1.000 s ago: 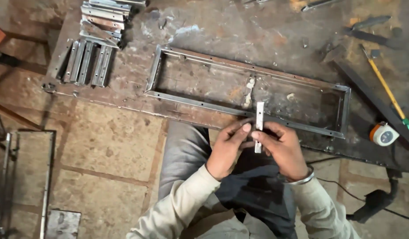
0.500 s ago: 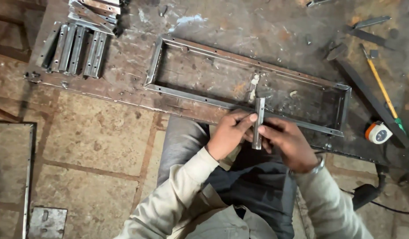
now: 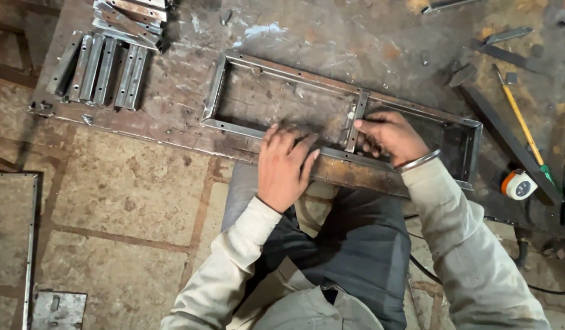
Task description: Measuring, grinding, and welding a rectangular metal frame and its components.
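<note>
Crossbar [image 3: 354, 122] stood across the rectangular steel frame [image 3: 276, 70] on the metal worktable [image 3: 172, 91]. Left hand [image 3: 284, 165] lay flat on the frame's near rail, fingers spread. Right hand [image 3: 389, 135] pinched the crossbar. Tape measure [image 3: 518, 184] lay far right.

You have one rectangular steel frame [image 3: 276, 69] on the workbench, with one short crossbar [image 3: 356, 120] set across it. At far left lie about five loose angle pieces [image 3: 102, 69] in a row, beside one stack of flat bars [image 3: 131, 18]. At right sit one tape measure [image 3: 518, 184] and one yellow-handled tool [image 3: 522, 123].
</note>
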